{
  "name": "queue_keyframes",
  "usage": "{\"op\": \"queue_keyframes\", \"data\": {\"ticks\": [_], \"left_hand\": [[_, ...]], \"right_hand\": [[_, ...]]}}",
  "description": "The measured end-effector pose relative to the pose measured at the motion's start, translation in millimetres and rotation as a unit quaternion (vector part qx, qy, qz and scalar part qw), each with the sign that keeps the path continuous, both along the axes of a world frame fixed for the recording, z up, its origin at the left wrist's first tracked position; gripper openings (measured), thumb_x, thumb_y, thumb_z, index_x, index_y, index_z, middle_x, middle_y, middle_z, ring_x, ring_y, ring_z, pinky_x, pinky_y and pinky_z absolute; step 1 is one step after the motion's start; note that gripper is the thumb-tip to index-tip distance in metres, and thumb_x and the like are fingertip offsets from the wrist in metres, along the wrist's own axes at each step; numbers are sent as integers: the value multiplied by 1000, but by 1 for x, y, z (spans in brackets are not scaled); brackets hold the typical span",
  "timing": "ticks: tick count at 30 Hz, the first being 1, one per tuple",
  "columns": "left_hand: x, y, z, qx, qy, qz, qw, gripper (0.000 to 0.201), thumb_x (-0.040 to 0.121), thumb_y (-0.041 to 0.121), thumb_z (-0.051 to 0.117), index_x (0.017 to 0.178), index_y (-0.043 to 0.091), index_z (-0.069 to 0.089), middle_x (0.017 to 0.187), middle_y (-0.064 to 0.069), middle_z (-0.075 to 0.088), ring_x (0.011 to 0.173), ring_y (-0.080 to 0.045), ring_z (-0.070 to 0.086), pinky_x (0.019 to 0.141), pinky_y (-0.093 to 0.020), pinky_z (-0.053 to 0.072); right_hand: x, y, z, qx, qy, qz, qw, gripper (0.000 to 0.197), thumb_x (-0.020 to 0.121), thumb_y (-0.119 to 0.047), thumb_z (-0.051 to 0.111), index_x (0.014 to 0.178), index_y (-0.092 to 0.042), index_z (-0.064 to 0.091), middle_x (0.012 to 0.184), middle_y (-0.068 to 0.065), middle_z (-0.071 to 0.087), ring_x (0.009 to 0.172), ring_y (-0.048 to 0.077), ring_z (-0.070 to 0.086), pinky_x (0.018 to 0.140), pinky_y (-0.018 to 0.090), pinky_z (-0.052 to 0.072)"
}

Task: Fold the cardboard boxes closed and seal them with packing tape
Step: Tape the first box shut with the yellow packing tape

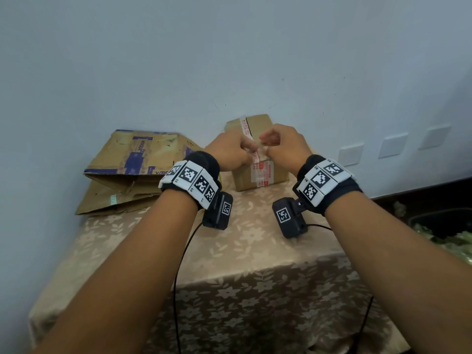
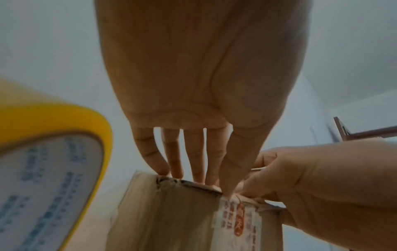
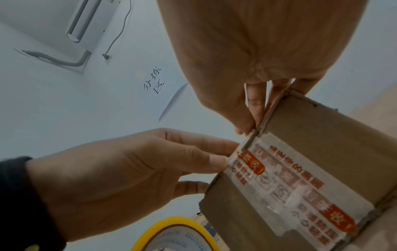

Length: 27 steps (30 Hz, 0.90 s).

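Sealing step in hand, by my reading: the small cardboard box [image 1: 258, 159] stands at the far edge of the table [image 1: 255, 251], against the wall, its top flaps already down and a strip of printed tape [image 1: 249, 139] running along the top seam and over the near face. Both hands work at the near top edge, where that strip turns the corner. Left hand [image 1: 229, 152]: fingers nearly straight, their tips resting on the box top, thumb tip pressing the tape at the rim; the left wrist view shows this plainly, so it grips nothing. Right hand [image 1: 283, 146]: fingers curled, thumb and forefinger brought together at the same edge, pinching the tape or the flap lip there; which of the two, I cannot tell. Yellow tape roll [image 2: 49, 161] lies just beside the box on its left side, hidden behind the left wrist in the head view. A flattened larger carton [image 1: 132, 169] lies at the far left corner of the table, not yet folded. Next move likely calls for rubbing the tape end flat down the near face, or freeing a stuck end first, with the left hand holding the flaps shut. The carton would follow.
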<state>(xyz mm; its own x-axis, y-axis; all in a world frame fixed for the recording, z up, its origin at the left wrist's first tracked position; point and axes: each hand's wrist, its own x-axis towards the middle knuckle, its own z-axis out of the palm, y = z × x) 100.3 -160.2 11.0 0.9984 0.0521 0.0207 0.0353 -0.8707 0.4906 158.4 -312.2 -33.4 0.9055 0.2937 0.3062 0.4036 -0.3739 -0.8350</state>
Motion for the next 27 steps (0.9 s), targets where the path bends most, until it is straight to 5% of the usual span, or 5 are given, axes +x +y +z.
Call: {"op": "queue_keyframes", "data": {"ticks": [4, 8, 13, 19, 27], "left_hand": [[-6, -3, 3, 40, 14, -30, 999, 48, 95, 22, 68, 142, 28, 59, 138, 2, 60, 121, -13, 53, 94, -24, 38], [-9, -6, 1, 85, 29, -67, 994, 44, 99, 19, 63, 141, 30, 58, 134, 2, 64, 122, -19, 56, 96, -26, 42], [-5, -5, -4, 107, 74, -66, 989, 45, 98, 23, 62, 142, 26, 53, 129, -1, 63, 118, -22, 57, 103, -37, 46], [3, -13, -8, 158, 39, -59, 985, 43, 96, 31, 67, 134, 17, 52, 124, -5, 59, 114, -25, 56, 90, -30, 44], [11, -15, -19, 198, 82, -43, 976, 81, 97, 23, 64, 162, 16, 15, 166, -6, 19, 155, -35, 9, 124, -47, 21]], "right_hand": [[-2, -1, 3, -10, 28, -1, 1000, 25, 89, 3, 57, 89, -16, 73, 107, 7, 74, 104, 21, 67, 92, 36, 56], [1, -2, 4, -15, 54, 1, 998, 12, 91, -13, 68, 93, -12, 80, 104, 4, 76, 100, 19, 70, 93, 40, 58], [2, -4, 8, -23, 86, 43, 995, 15, 78, -6, 81, 91, -13, 81, 99, 5, 78, 95, 17, 73, 93, 40, 60], [0, -7, 9, -133, 46, 61, 988, 53, 73, -1, 81, 121, -22, 75, 119, -2, 70, 107, 15, 64, 84, 24, 51], [3, -1, 8, -174, 4, 9, 985, 56, 68, -3, 85, 113, -35, 75, 125, 5, 65, 124, 27, 53, 99, 37, 52]]}}
